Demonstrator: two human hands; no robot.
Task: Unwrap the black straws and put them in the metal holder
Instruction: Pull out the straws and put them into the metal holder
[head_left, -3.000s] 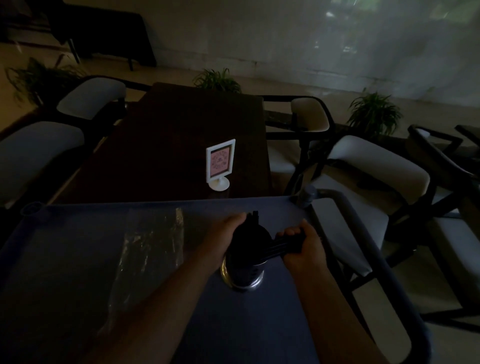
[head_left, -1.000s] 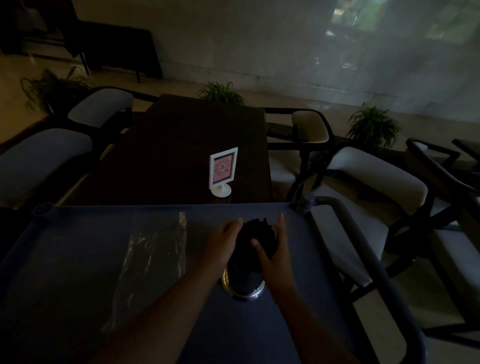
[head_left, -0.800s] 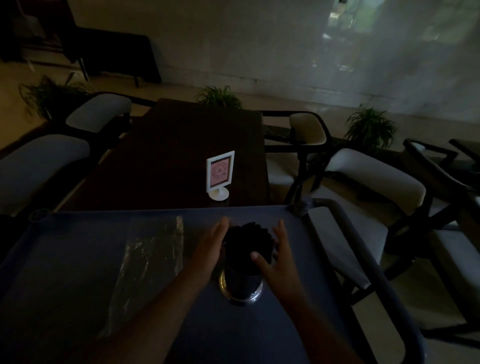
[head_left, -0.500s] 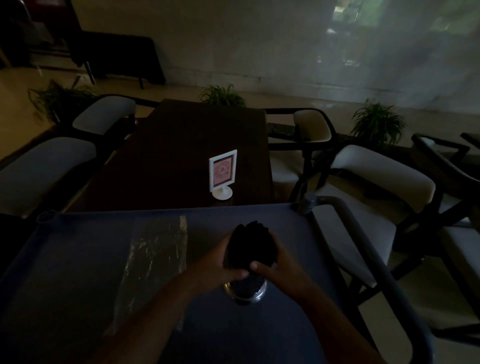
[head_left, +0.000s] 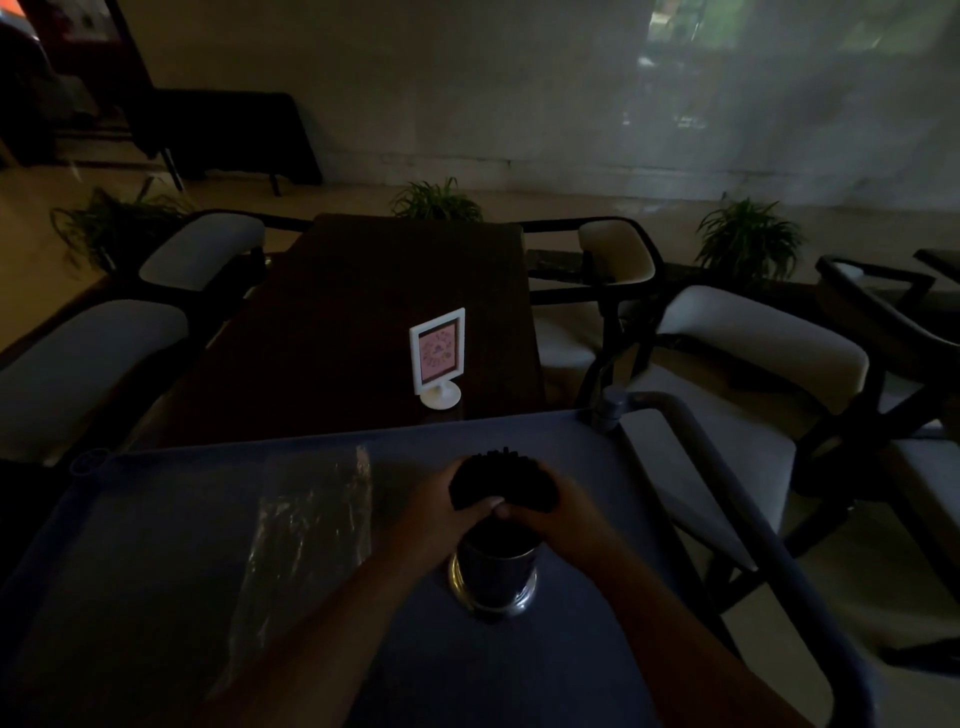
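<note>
A bundle of black straws (head_left: 501, 480) stands upright in the shiny metal holder (head_left: 493, 582) on the dark blue cart top (head_left: 571, 665). My left hand (head_left: 441, 512) wraps the bundle from the left and my right hand (head_left: 558, 512) wraps it from the right. The fingertips of both hands meet in front of the straws, just above the holder's rim. A clear plastic wrapper (head_left: 306, 530) lies flat on the cart to the left of my hands.
The cart's tubular handle (head_left: 748, 514) runs along its right side. Beyond the cart is a dark wooden table (head_left: 363, 322) with a white framed sign (head_left: 437, 358). Cushioned chairs (head_left: 753, 343) stand on both sides, and potted plants (head_left: 748, 239) line the floor.
Both hands went from resting open beside the straw bundle to closing around it. Three seconds ago my right hand held a batch of straws sideways at the holder.
</note>
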